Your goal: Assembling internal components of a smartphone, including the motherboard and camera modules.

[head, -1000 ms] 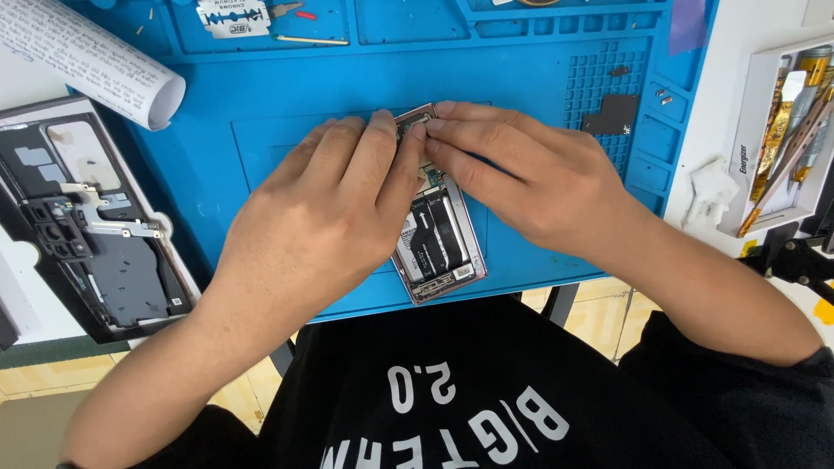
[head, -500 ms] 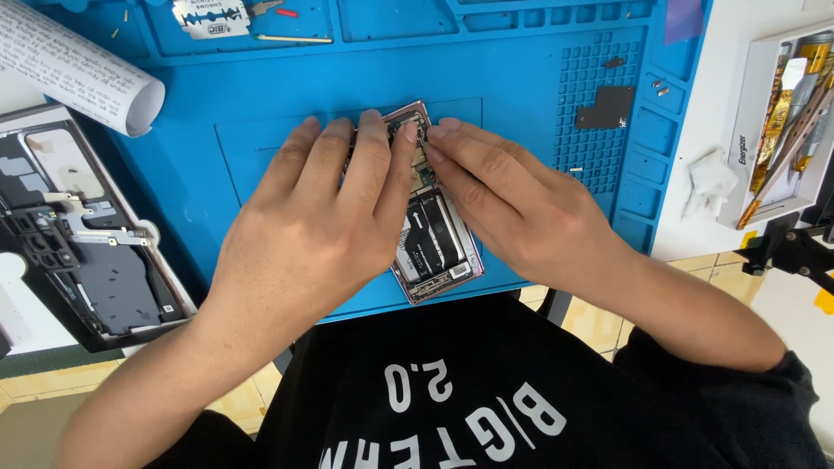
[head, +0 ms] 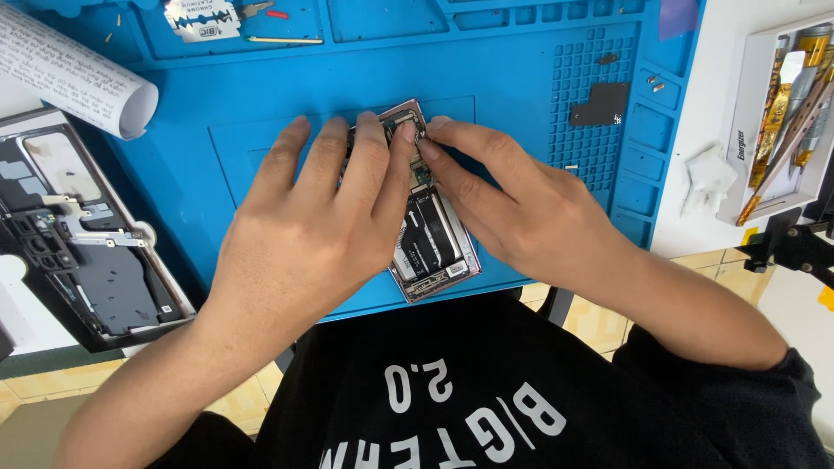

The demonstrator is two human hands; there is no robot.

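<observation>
Opened pink-framed phone with exposed internals [head: 434, 243] flat on blue silicone repair mat [head: 521, 130] | left hand [head: 321, 226] spread, bracing it | right hand [head: 512, 208] fingertips pressing at phone's 12 o'clock end | small dark metal plate [head: 599, 102] parked at 2 o'clock, clear of work.

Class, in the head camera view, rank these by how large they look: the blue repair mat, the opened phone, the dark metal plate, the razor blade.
1. blue repair mat
2. opened phone, partly hidden by hands
3. razor blade and dark metal plate: too alike to rank

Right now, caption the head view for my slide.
Both hands, left hand and right hand, press on an opened phone on a blue mat.
</observation>
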